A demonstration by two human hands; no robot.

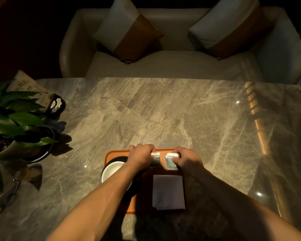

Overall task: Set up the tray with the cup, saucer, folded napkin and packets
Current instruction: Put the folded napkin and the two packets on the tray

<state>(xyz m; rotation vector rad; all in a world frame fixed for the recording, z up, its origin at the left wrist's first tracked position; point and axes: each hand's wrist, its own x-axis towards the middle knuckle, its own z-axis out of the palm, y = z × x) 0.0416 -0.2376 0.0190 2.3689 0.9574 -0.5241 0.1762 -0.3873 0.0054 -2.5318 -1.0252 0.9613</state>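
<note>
An orange tray (pixel 115 153) lies at the near middle of the marble table. On its left part sits a dark saucer with a white-lined cup (pixel 111 171), partly hidden under my left forearm. A grey folded napkin (pixel 168 192) lies on the tray's near right part. At the tray's far edge, my left hand (pixel 142 156) pinches one sugar packet (pixel 155 158) and my right hand (pixel 186 160) pinches a second packet (pixel 171 162). Both packets are side by side, a small gap between them.
A potted green plant (pixel 16 122) stands at the table's left edge, with a sign card (pixel 30 87) and a small dark holder (pixel 57 103) behind it. A cream sofa (pixel 163 63) with two cushions sits beyond the table's far edge.
</note>
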